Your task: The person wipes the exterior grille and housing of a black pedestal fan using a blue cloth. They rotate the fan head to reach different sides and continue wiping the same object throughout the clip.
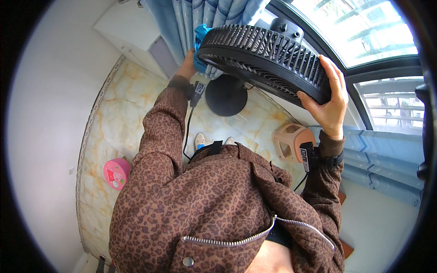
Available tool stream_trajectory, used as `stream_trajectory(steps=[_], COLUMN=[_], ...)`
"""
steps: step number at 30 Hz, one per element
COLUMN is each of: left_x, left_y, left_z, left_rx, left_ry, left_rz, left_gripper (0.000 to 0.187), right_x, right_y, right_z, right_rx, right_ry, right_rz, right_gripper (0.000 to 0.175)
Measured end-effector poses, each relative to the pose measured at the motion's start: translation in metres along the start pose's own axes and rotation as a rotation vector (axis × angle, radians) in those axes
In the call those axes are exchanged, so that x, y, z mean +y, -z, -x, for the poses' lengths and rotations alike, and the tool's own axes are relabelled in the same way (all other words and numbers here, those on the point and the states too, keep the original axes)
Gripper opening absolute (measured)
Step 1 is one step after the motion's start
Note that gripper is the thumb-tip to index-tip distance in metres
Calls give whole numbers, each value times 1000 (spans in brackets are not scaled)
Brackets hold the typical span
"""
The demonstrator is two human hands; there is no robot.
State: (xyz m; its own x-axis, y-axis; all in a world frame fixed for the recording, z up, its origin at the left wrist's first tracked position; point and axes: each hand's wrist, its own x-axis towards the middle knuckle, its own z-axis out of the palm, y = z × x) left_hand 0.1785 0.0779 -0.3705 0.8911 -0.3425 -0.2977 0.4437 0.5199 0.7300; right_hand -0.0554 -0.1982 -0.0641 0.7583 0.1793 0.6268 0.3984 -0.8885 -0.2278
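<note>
Before me stands a black pedestal fan, its round head (259, 61) tilted and its disc base (226, 95) on the floor. My right hand (329, 92) grips the right rim of the fan's grille, thumb on one face and fingers over the outer edge. At the opposite rim, my left hand (187, 65) holds a bright blue cloth (200, 61) against the grille. The fan head hides part of the cloth, and the fingers of that hand are mostly covered. The motor housing (286, 29) shows at the far side of the head.
Light blue curtains (208, 13) hang behind the fan, beside a black-framed window (362, 34). A white cabinet (133, 30) stands at the far left. On the marble-patterned floor (126, 92) are a tan plastic stool (293, 140) and a pink round stool (116, 173).
</note>
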Motion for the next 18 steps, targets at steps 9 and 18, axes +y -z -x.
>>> stream_trajectory(steps=[9,18], left_x=[-68,-84], left_y=[38,14], left_z=[-33,19], left_rx=[32,155], left_ry=[-319,-39], left_rz=[-247,-73], left_gripper=[46,30], right_x=[2,0], right_y=[-3,-6], right_z=[0,1], right_rx=[4,28], right_ry=[47,115], right_rz=[2,15], right_gripper=[77,76])
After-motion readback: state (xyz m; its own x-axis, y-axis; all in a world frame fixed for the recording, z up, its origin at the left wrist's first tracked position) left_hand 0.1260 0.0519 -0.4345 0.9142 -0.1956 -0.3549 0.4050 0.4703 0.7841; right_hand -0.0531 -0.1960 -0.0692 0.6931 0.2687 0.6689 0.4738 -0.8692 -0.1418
